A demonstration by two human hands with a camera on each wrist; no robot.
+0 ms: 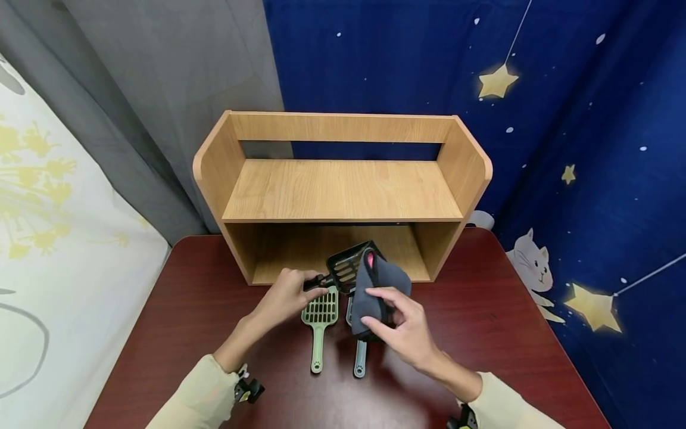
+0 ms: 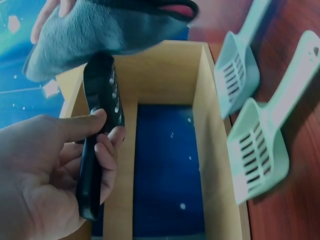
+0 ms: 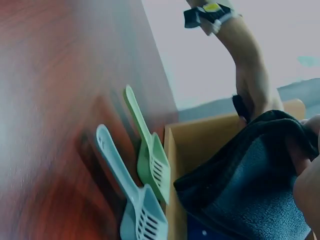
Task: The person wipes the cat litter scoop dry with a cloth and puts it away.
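Note:
My left hand [image 1: 289, 298] grips the handle of a black slotted litter scoop [image 1: 345, 265], raised in front of the shelf's lower level. In my right hand [image 1: 404, 325] is a dark grey cloth [image 1: 383, 283], pinched between thumb and fingers, with a bit of pink at its fold. The cloth hangs against the scoop's right end and hides part of it; the left wrist view shows the cloth [image 2: 110, 30] just over the scoop head [image 2: 102, 82]. Below, a green litter scoop [image 1: 318, 339] and a blue-grey litter scoop [image 1: 360, 359] lie on the table, the latter partly covered by the cloth.
A two-level wooden shelf [image 1: 343, 190] stands at the back of the dark red table [image 1: 225, 322]. Behind it hang a grey curtain [image 1: 177, 71] and a blue starry curtain [image 1: 386, 59]. White patterned fabric [image 1: 64, 250] borders the left side.

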